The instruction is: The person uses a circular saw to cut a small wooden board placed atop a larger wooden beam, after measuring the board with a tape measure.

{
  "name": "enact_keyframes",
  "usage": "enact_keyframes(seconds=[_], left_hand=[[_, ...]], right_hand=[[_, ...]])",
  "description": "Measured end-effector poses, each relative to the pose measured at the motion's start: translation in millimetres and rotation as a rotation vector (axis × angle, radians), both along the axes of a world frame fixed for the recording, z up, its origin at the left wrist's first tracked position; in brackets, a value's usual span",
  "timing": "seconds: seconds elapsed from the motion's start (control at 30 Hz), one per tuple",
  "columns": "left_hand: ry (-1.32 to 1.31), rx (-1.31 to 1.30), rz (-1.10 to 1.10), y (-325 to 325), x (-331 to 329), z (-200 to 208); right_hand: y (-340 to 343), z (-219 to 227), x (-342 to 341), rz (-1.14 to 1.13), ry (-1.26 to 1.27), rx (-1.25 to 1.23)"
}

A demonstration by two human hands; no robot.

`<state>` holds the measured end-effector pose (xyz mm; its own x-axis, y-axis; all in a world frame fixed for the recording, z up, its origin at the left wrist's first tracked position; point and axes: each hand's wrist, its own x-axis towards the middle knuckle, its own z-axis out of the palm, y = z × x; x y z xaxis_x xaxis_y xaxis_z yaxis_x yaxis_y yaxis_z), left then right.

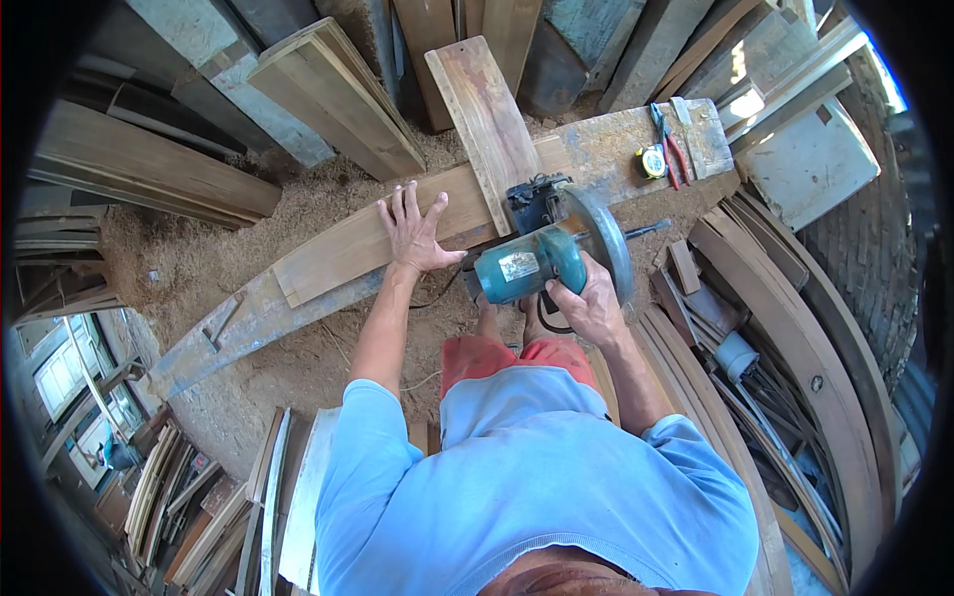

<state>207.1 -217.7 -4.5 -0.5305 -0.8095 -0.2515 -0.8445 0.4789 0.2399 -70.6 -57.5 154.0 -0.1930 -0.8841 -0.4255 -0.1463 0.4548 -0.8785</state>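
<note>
My right hand (pixel 595 304) is wrapped around the rear handle of a teal circular saw (pixel 519 266). The saw rests over the right part of a long brown board (pixel 340 258), and its blade guard faces right. Fingers spread, my left hand (pixel 415 234) presses flat on that board, left of the saw. A shorter wooden board (pixel 481 107) lies crosswise over the long one, its near end against the saw. Both boards lie on a worn, narrow bench plank (pixel 626 134). The saw hides the blade and the place where it meets the wood.
A tape measure (pixel 651 161) and red-handled pliers (pixel 676 159) lie on the bench's right end. Stacked planks (pixel 338 94) lean beyond the bench. Curved timbers (pixel 795 328) and a bucket (pixel 735 356) crowd the right side. Sawdust (pixel 189 268) covers the ground; a cord (pixel 437 298) runs below the bench.
</note>
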Motion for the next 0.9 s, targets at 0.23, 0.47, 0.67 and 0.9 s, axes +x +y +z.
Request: enact_keyframes(seconds=[0.23,0.47,0.67,0.9], left_hand=[[0.002,0.024,0.009,-1,0,1],[0.005,0.021,0.013,-2,-1,0],[-0.005,0.033,0.015,-2,-4,4],[0.044,0.023,0.007,-3,-3,6]], right_hand=[[-14,-6,16,0.022,-0.059,0.021],[-27,-13,21,0.023,-0.101,0.021],[-39,-13,22,0.009,-0.131,0.012],[-54,-16,21,0.031,-0.118,-0.017]])
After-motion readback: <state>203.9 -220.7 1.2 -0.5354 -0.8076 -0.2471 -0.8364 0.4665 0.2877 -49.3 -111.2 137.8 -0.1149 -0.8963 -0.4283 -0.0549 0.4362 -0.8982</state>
